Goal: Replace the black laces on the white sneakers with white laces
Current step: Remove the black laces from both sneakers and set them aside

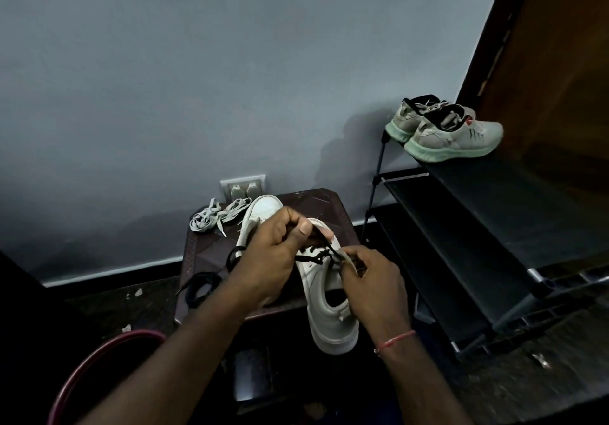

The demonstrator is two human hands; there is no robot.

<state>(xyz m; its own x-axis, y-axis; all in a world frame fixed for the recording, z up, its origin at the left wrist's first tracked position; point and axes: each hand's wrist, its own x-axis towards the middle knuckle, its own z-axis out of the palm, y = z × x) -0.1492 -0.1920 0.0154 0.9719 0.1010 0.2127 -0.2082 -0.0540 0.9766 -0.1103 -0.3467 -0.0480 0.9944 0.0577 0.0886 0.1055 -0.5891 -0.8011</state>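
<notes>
A white sneaker (pixel 329 312) lies on the small dark stool (pixel 316 203), its heel hanging over the front edge. Black lace (pixel 313 256) still crosses its eyelets. My left hand (pixel 273 253) pinches a strand of that black lace above the shoe. My right hand (pixel 369 279) pinches the lace at the eyelets near the tongue. A second white sneaker (pixel 260 213) stands behind my left hand, partly hidden. A loose black lace (pixel 201 289) is coiled at the stool's left front. The white laces (pixel 214 217) lie bunched at the back left corner.
A black shoe rack (pixel 478 226) stands to the right, with a pair of grey sneakers with green soles (pixel 445 131) on top. A wall socket (pixel 244 187) sits behind the stool. A red-rimmed round thing (pixel 99 358) is at the lower left. A wooden door (pixel 560 61) is at the far right.
</notes>
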